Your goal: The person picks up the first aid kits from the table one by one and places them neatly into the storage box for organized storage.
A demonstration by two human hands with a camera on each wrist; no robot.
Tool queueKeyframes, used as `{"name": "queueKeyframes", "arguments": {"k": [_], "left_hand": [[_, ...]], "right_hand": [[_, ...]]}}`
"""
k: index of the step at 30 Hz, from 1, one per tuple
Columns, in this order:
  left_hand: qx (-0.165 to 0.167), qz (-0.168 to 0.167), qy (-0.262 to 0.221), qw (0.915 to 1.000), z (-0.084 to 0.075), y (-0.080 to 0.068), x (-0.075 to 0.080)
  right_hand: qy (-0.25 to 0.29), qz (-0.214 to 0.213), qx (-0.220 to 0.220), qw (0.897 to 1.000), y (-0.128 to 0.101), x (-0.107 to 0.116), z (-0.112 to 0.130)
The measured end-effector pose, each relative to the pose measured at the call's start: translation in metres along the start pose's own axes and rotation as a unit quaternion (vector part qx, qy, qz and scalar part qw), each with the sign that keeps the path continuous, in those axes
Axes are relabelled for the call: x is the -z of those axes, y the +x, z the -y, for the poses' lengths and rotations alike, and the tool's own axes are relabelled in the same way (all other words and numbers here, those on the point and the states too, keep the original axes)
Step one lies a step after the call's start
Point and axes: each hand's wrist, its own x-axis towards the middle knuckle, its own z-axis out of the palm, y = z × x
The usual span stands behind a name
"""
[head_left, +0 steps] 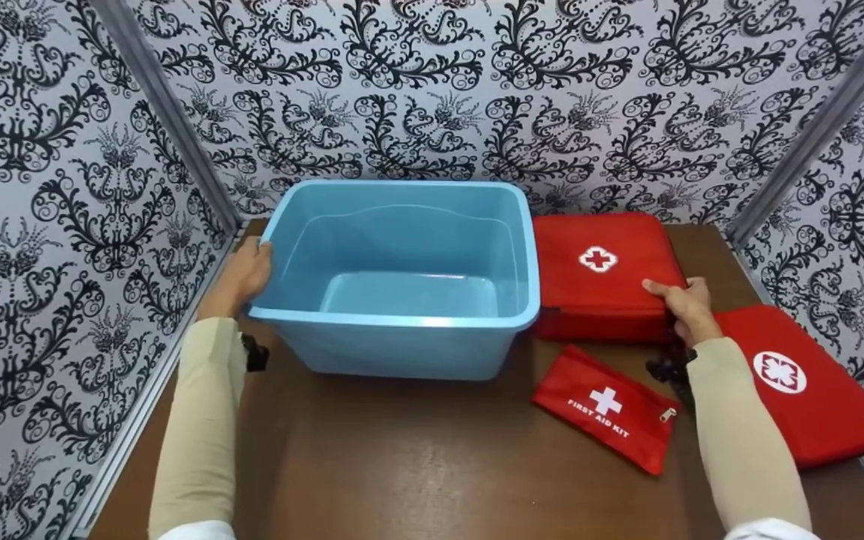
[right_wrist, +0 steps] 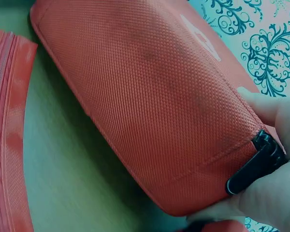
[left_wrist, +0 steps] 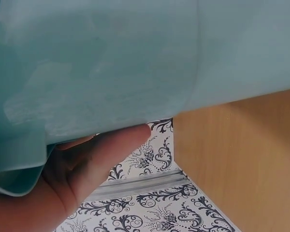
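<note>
A light blue plastic tub (head_left: pixel 402 321) stands near the back wall with nothing inside it. My left hand (head_left: pixel 247 271) grips its left rim, and in the left wrist view the fingers (left_wrist: pixel 111 150) lie against the outer wall under the lip. To the right of the tub lies a boxy red first aid bag (head_left: pixel 589 277) with a white cross emblem. My right hand (head_left: pixel 683 304) holds its right end, thumb on top and fingers around the side. The right wrist view shows a black strap (right_wrist: pixel 256 164) on the bag beside this hand.
A flat red pouch (head_left: pixel 604 409) marked FIRST AID KIT lies in front of the bag. Another red case (head_left: pixel 799 382) with a round white emblem lies at the right, partly behind my right forearm. Patterned walls (head_left: pixel 432 105) enclose the brown table (head_left: pixel 402 457) at back and sides.
</note>
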Motion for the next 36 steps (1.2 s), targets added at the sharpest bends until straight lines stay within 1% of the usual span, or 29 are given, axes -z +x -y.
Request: {"name": "queueKeyframes", "arguments": {"k": [4,8,11,14,17,19,20,22,24,25,27,29,31,32,34,36], "left_hand": [[-0.001,0.002,-0.001,1.0,0.001,0.0,0.001],[-0.012,-0.004,-0.003,0.9999,0.002,0.0,0.002],[-0.019,-0.01,0.0,0.9998,0.003,-0.001,0.001],[-0.014,-0.01,-0.002,0.9998,0.004,-0.002,0.001],[-0.013,-0.01,-0.003,0.9999,0.004,-0.003,0.001],[-0.015,-0.011,-0.002,0.9998,0.005,-0.004,0.001],[-0.016,-0.013,-0.002,0.9998,0.005,-0.004,0.0],[-0.018,-0.016,-0.002,0.9997,0.005,-0.004,0.0],[-0.02,-0.019,-0.003,0.9996,0.004,-0.004,-0.001],[-0.019,-0.02,-0.003,0.9996,0.004,-0.004,-0.002],[-0.021,-0.021,-0.005,0.9995,0.003,-0.004,-0.002],[-0.023,-0.022,-0.005,0.9995,0.002,-0.004,-0.002],[-0.025,-0.025,-0.004,0.9994,0.003,-0.003,-0.002],[-0.026,-0.026,-0.004,0.9993,0.003,-0.003,-0.001],[-0.026,-0.026,-0.003,0.9993,0.003,-0.002,-0.001],[-0.026,-0.026,-0.004,0.9993,0.004,-0.002,-0.001]], "right_hand": [[0.062,-0.01,-0.011,0.998,0.0,-0.001,0.004],[0.1,-0.032,-0.017,0.994,-0.001,-0.003,0.011],[0.099,-0.051,-0.016,0.994,-0.003,-0.005,0.016],[0.089,-0.065,-0.012,0.994,-0.006,-0.007,0.022],[0.087,-0.067,-0.011,0.994,-0.007,-0.007,0.028],[0.092,-0.058,-0.011,0.994,-0.009,-0.006,0.032],[0.091,-0.046,-0.013,0.995,-0.01,-0.004,0.034],[0.09,0.0,-0.027,0.996,-0.013,0.002,0.037],[0.079,0.065,-0.05,0.993,-0.015,0.011,0.041],[0.073,0.103,-0.067,0.99,-0.017,0.015,0.042],[0.056,0.176,-0.098,0.978,-0.017,0.024,0.045],[0.048,0.224,-0.12,0.966,-0.017,0.03,0.047],[0.049,0.25,-0.134,0.958,-0.016,0.033,0.048],[0.05,0.257,-0.136,0.956,-0.016,0.034,0.048],[0.055,0.259,-0.135,0.955,-0.016,0.036,0.048],[0.054,0.255,-0.125,0.957,-0.017,0.037,0.047]]}}
